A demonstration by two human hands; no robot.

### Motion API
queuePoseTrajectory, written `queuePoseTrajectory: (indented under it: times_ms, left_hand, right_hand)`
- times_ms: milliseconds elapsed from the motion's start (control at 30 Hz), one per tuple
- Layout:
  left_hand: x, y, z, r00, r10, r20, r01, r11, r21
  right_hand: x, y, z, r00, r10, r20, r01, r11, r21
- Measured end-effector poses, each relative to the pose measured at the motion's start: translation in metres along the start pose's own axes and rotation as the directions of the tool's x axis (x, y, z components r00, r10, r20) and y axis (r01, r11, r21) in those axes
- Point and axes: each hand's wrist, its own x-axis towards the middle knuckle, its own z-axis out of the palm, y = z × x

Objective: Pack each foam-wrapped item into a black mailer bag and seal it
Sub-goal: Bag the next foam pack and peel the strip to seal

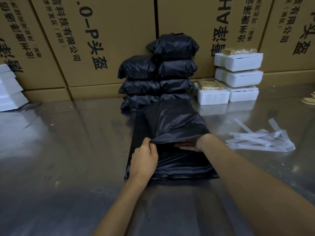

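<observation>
A black mailer bag (pixel 172 123) lies on a stack of flat black bags (pixel 180 167) in the middle of the metal table. My left hand (pixel 144 155) pinches the upper lip of the bag's mouth and lifts it. My right hand (pixel 189 145) reaches inside the opening, fingers flat and mostly hidden by the plastic. The bag bulges, but its contents are hidden. Behind it stands a pile of sealed black parcels (pixel 158 74). Foam-wrapped white items (pixel 238 61) are stacked at the back right.
Large cardboard cartons (pixel 105 40) wall off the back. White foam pieces (pixel 8 87) sit at the far left. Peeled white liner strips (pixel 260 140) lie to the right of the bag. Tan round objects (pixel 309 100) sit at the right edge.
</observation>
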Motion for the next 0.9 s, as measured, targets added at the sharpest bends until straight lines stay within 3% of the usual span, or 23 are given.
queuePoseTrajectory:
  times_ms: [100, 167, 233, 300, 367, 400, 567, 667, 733, 900]
  left_hand:
    - [0.000, 0.000, 0.001, 1.000, 0.023, -0.006, -0.023, 1.000, 0.015]
    - [0.002, -0.001, 0.002, 1.000, 0.027, -0.008, -0.027, 0.999, 0.031]
    - [0.001, -0.001, 0.003, 0.999, 0.046, -0.013, -0.045, 0.998, 0.048]
    - [-0.003, 0.001, 0.003, 0.997, 0.081, -0.012, -0.079, 0.991, 0.107]
    - [-0.009, 0.001, 0.004, 0.988, 0.153, 0.008, -0.150, 0.955, 0.254]
    - [-0.013, 0.001, 0.003, 0.983, 0.184, 0.022, -0.182, 0.930, 0.319]
    - [-0.020, -0.006, -0.008, 0.967, 0.254, 0.020, -0.238, 0.877, 0.417]
    - [-0.023, -0.006, -0.018, 0.960, 0.280, -0.022, -0.241, 0.861, 0.448]
    - [-0.027, -0.002, -0.024, 0.946, 0.321, -0.054, -0.261, 0.846, 0.465]
    - [-0.040, -0.009, -0.041, 0.891, 0.452, 0.043, -0.363, 0.653, 0.665]
  right_hand:
    - [-0.001, -0.001, -0.001, 0.999, -0.042, 0.031, 0.037, 0.988, 0.152]
    - [-0.003, 0.003, -0.003, 0.992, -0.118, 0.046, 0.109, 0.981, 0.161]
    - [-0.002, 0.009, -0.005, 0.985, -0.167, 0.035, 0.164, 0.983, 0.087]
    - [-0.006, 0.019, -0.004, 0.976, -0.216, 0.030, 0.217, 0.949, -0.227]
    - [-0.010, 0.032, 0.000, 0.958, -0.282, 0.043, 0.243, 0.729, -0.639]
    - [-0.012, 0.039, 0.001, 0.936, -0.340, 0.086, 0.293, 0.626, -0.723]
    - [-0.026, 0.047, -0.016, 0.882, -0.451, 0.135, 0.368, 0.483, -0.795]
    - [-0.041, 0.034, -0.040, 0.896, -0.438, 0.078, 0.197, 0.235, -0.952]
    - [-0.052, 0.025, -0.049, 0.900, -0.421, 0.112, 0.169, 0.102, -0.980]
    - [-0.084, 0.026, -0.059, 0.880, -0.408, 0.245, 0.233, -0.079, -0.969]
